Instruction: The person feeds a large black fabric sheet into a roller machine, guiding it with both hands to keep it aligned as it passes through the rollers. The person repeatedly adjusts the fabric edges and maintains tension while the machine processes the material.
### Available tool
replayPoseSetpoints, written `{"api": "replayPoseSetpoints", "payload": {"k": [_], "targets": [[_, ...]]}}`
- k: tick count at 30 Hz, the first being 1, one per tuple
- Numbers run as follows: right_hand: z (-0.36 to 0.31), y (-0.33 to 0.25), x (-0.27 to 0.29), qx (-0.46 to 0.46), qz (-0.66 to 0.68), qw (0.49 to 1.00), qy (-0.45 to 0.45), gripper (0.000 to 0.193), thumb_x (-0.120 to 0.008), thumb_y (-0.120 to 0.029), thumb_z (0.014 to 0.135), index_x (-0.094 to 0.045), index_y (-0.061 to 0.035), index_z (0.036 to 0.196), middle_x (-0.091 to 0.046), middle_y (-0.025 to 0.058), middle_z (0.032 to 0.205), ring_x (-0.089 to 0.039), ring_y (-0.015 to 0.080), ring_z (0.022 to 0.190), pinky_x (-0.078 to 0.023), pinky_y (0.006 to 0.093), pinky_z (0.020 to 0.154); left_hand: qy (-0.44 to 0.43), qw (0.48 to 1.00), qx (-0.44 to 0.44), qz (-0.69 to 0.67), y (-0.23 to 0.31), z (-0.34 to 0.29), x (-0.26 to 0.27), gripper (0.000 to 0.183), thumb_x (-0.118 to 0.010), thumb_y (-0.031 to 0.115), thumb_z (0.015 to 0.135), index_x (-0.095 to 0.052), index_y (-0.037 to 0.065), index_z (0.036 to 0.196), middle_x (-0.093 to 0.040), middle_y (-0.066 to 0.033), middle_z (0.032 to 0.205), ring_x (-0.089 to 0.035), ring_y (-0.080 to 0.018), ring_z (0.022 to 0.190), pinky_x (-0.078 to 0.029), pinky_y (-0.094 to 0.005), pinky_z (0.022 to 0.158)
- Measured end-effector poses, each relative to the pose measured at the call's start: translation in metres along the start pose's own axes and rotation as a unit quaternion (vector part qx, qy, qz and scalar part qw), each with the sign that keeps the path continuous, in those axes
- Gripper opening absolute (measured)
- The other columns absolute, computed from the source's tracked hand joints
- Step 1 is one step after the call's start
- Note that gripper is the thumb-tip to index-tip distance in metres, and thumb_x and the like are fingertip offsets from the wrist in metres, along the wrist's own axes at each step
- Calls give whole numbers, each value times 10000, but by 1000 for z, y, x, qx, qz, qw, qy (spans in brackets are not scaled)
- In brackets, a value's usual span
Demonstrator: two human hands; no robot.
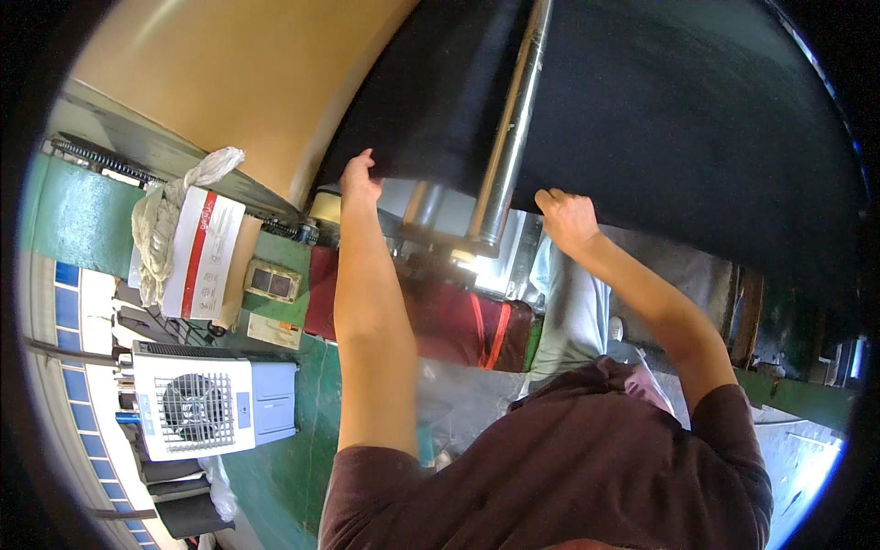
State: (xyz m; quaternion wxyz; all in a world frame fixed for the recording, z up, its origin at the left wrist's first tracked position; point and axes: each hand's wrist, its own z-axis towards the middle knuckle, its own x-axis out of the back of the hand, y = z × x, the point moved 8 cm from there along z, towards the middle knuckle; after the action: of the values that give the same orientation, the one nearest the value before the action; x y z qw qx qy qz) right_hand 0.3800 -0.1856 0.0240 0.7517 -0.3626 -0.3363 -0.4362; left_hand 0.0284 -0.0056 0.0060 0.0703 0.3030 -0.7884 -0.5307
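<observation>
A wide black sheet [669, 119] of smooth, flexible-looking material spreads across the top of the view, its near edge facing me. My left hand [360, 179] is closed at the left part of that edge, thumb side up. At the same edge, further right, my right hand [566, 220] is closed with its fingertips on the sheet. Between the two hands a shiny metal bar [513, 128] runs from the far side toward me. The sheet shows on both sides of it. The parts of both hands behind the edge are hidden.
A large tan curved surface [238, 73] rises at the upper left. A dark red machine part [431, 316] lies below the bar. On the green frame at left are a white carton [192, 247], a pale cloth [156, 238] and a switch box [272, 280]. An air cooler [197, 403] stands beyond.
</observation>
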Motion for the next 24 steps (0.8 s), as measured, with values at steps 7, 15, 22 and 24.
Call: {"api": "replayPoseSetpoints", "payload": {"k": [7, 15, 22, 24], "targets": [[-46, 127, 58, -51, -220, 974, 16, 39, -523, -53, 675, -530, -75, 706, -547, 107, 716, -584, 249, 663, -481, 351, 575, 14, 997, 7, -77, -2, -4, 0, 254, -501, -17, 708, -596, 57, 932, -547, -84, 981, -524, -236, 856, -456, -357, 697], [-234, 294, 138, -380, -249, 888, -72, 189, -583, -113, 697, -627, -85, 879, -632, 118, 861, -601, 304, 808, -486, 387, 692, 92, 994, -32, -54, 8, 18, 28, 329, -452, -34, 709, -563, 49, 1007, -565, -128, 1044, -533, -256, 876, -476, -371, 687], [-227, 214, 94, -364, -209, 904, -73, 38, -545, -98, 662, -553, -72, 688, -584, 145, 692, -570, 356, 688, -455, 416, 589, -55, 998, -1, -37, -1, 12, -6, 284, -564, 70, 730, -520, 55, 1010, -530, -107, 1091, -533, -258, 864, -454, -388, 678], [-225, 200, 84, -338, -178, 922, -59, 39, -556, -105, 656, -549, -75, 680, -585, 144, 696, -572, 352, 691, -455, 419, 588, -34, 999, -20, 2, 3, 14, 4, 295, -562, 35, 718, -541, 33, 1013, -574, -81, 997, -537, -254, 872, -447, -414, 669]]}}
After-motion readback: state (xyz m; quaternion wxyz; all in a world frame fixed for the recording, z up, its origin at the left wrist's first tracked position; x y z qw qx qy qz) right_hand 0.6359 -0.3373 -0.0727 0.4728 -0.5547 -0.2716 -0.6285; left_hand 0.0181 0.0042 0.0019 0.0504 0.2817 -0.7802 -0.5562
